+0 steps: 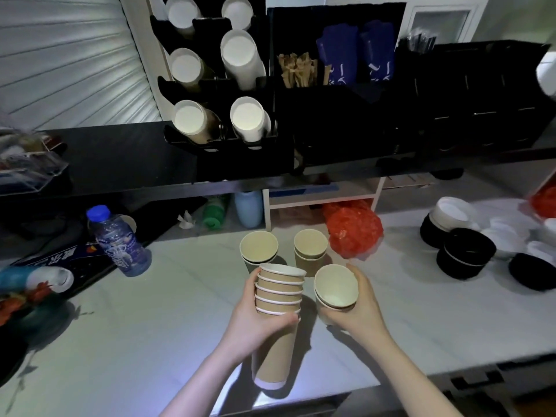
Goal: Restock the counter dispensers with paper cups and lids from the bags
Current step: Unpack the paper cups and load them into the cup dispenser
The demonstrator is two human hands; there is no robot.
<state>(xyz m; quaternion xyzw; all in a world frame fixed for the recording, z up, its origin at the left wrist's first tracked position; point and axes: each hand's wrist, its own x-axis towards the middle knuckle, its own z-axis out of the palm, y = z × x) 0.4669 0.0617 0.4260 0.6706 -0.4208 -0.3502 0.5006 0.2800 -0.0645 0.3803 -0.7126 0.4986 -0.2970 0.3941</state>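
Note:
My left hand (255,317) grips a nested stack of brown paper cups (278,299), tilted over the white counter. To its right, my right hand (358,305) holds a short stack of the same cups (335,285), mouths facing up at me. Two more short stacks stand upright on the counter behind: one on the left (258,246) and one on the right (310,246). The black cup dispenser (219,85) rises on the shelf behind, its slots filled with cup stacks showing white bottoms.
Black and white lids (464,251) lie piled at the right of the counter. A red plastic bag (353,228) sits behind the cups. A blue-capped water bottle (118,240) stands at the left. A black organiser (340,64) holds blue packets and wooden stirrers.

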